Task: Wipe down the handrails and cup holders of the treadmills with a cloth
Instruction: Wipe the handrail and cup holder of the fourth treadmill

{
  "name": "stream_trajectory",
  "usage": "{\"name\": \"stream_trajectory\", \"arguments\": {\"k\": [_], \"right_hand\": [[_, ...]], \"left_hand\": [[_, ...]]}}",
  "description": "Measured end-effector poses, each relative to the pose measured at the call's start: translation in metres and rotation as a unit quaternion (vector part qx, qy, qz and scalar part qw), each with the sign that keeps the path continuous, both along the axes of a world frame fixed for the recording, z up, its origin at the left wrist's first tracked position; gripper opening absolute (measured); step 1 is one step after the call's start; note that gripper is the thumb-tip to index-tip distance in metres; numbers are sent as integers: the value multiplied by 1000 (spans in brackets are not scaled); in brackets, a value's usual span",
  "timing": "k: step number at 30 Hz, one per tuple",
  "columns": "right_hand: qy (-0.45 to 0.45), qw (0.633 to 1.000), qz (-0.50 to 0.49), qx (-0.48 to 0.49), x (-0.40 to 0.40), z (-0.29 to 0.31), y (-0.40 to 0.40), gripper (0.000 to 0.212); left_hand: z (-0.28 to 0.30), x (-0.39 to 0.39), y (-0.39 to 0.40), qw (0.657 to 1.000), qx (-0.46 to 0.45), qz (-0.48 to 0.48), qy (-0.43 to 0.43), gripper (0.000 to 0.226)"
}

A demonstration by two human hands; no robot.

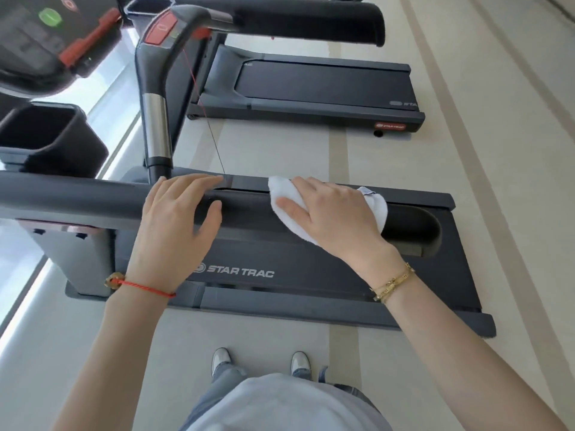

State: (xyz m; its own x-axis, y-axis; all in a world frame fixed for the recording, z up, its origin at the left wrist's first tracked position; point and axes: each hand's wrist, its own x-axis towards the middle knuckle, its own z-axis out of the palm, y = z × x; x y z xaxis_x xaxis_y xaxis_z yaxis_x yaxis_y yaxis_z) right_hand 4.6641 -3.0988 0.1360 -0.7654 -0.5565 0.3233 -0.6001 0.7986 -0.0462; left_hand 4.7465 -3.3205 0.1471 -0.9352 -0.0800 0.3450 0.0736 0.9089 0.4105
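Head view, looking down from where I stand beside a dark Star Trac treadmill [280, 293], its deck running from nine o'clock to three o'clock. A thick black handrail [77, 199] crosses the middle of the frame from the nine o'clock edge and ends in a rounded tip toward three o'clock.

My right hand [336, 213] lies over a white cloth [378, 213] draped on the handrail near its free end. The fingers are spread and curve down over the cloth, pressing it onto the rail; white folds show on both sides of the hand. A gold bracelet [393, 284] sits on that wrist.

My left hand [180, 219] rests on the same rail just toward nine o'clock of the cloth, not touching it. Its fingers are straight and relaxed, laid across the top of the rail, holding nothing. A red cord bracelet [140, 286] circles that wrist.

At ten o'clock a deep black cup holder [46, 135] sits beside the console. A second treadmill [311, 88] stands at one o'clock on the pale floor [466, 150]. My grey shoes [221, 360] show at six o'clock.
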Motion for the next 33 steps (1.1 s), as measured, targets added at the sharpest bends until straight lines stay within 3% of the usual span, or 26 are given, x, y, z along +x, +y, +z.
{"name": "stream_trajectory", "arguments": {"k": [7, 14, 20, 24, 28, 33], "right_hand": [[32, 998, 43, 32, 10, -5, -129, 57], [95, 994, 11, -49, 14, -17, -122, 48], [130, 990, -14, -53, 26, -21, -215, 45], [111, 992, 14, -52, 27, -21, -207, 50], [114, 989, -61, -73, 29, -16, -188, 46], [121, 988, -65, -73, 32, -17, -251, 44]], "left_hand": [[-5, 5, -94, 999, 11, 49, 18, 29], [-17, -4, -156, 1000, -6, 26, 13, 26], [-23, -10, -190, 998, -38, 43, 9, 25], [-24, -8, -207, 998, -46, 24, 30, 28], [-26, -6, -209, 998, -31, 7, 48, 25], [-29, -9, -215, 998, -13, -17, 53, 28]]}}
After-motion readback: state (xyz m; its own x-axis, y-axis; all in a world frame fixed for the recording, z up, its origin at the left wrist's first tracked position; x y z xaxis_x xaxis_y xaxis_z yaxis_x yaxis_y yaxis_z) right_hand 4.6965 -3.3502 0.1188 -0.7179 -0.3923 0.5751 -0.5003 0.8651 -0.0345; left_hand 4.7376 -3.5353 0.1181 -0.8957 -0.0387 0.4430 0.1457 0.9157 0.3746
